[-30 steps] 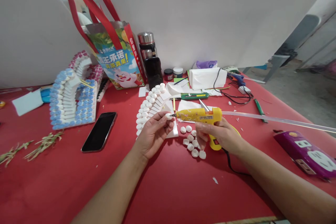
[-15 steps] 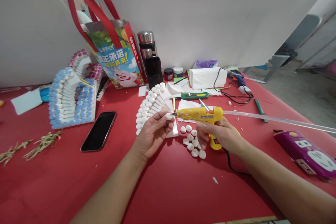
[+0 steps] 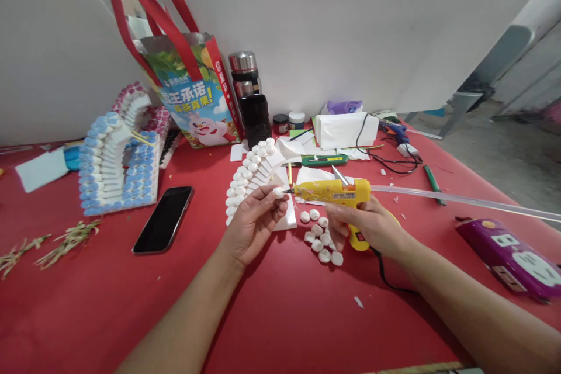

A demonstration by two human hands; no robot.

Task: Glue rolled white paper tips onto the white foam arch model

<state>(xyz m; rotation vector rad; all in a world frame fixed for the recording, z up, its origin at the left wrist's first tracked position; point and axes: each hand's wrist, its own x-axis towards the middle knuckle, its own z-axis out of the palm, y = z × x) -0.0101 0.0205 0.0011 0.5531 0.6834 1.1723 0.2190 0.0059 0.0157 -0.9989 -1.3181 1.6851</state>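
White disc point(image 3: 279, 191) pinched in left-hand fingers point(image 3: 267, 198) just above the red counter point(image 3: 280, 304), face turned to the nozzle of the yellow glue gun point(image 3: 333, 191) gripped by the right hand point(image 3: 366, 225), spare discs point(image 3: 322, 239) close below for easy reach.

The glue gun point(image 3: 333, 191) has a glossy yellow plastic body, and a smooth translucent glue stick point(image 3: 460, 200) runs out behind it. Left of it, the phone point(image 3: 163, 220) shows shiny black glass. Behind it, the flask point(image 3: 243, 67) looks like polished metal. The red tabletop point(image 3: 284, 315) beneath is smooth and matt.
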